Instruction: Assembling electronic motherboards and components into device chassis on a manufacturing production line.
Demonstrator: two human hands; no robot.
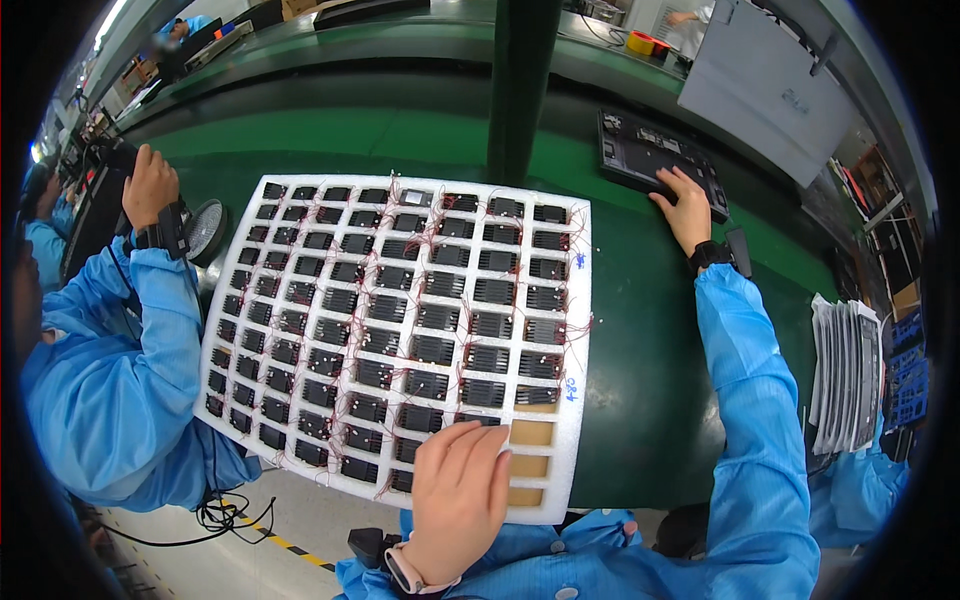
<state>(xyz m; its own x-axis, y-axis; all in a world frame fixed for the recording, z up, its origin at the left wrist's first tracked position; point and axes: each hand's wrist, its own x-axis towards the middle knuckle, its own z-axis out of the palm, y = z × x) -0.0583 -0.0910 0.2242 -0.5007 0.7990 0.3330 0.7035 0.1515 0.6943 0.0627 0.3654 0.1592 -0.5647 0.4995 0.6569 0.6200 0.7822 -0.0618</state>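
Observation:
My left hand [460,495] is over the near right part of a white foam tray [578,230]. Its fingers are curled down together by the empty slots, and what they hold, if anything, is hidden. Rows of small black finned parts [438,317] with thin red wires fill most of the slots. At the far right, my right hand [686,210] has its fingers apart and lies against the near edge of a black flat casing [650,150] with exposed electronics, like a laptop base.
Green matting covers the bench [640,400], and a dark green post [520,90] rises behind the tray. A co-worker's hand [150,187] is raised at the left, near a round metal-coloured object [207,230]. A grey panel [765,90] and stacked thin sheets [845,370] stand to the right.

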